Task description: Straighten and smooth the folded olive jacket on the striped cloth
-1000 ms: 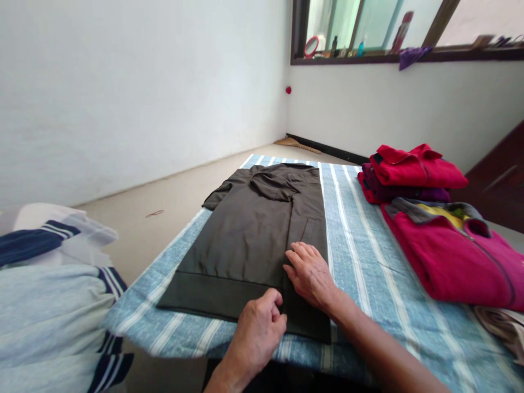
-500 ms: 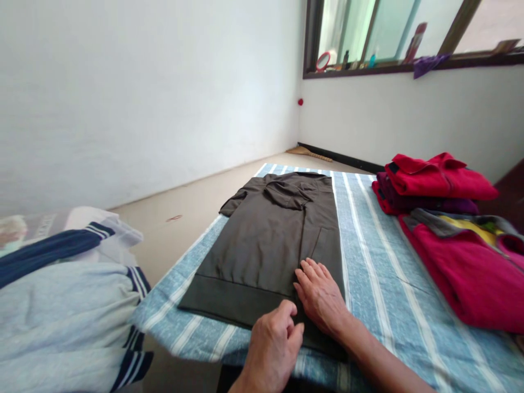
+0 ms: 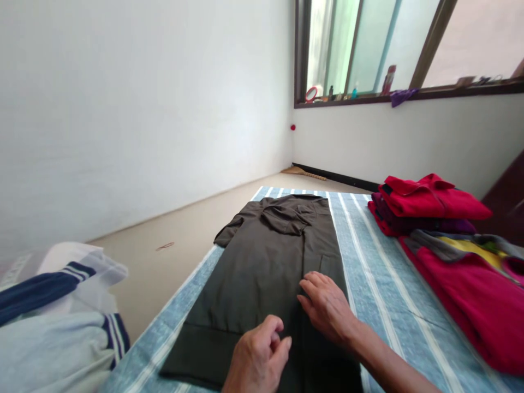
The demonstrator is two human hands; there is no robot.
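A dark olive shirt [image 3: 262, 267] lies flat and partly folded lengthwise on a blue-and-white striped cloth [image 3: 376, 284]. My right hand [image 3: 327, 305] rests flat on the shirt's lower right part, fingers stretched out. My left hand [image 3: 257, 357] hovers over the shirt's near hem with its fingers curled in a loose pinch; whether fabric is between them I cannot make out.
Folded red and purple garments [image 3: 426, 210] are stacked at the right, with a magenta jacket [image 3: 470, 284] nearer. A pile of light blue and navy-striped clothes [image 3: 53, 322] sits at the left. Bare floor and white walls lie beyond; small items line the window sill [image 3: 393, 95].
The view has tilted upward, so the shirt and both hands sit lower in frame. Both hands stay on the shirt's near end, the right hand still flat.
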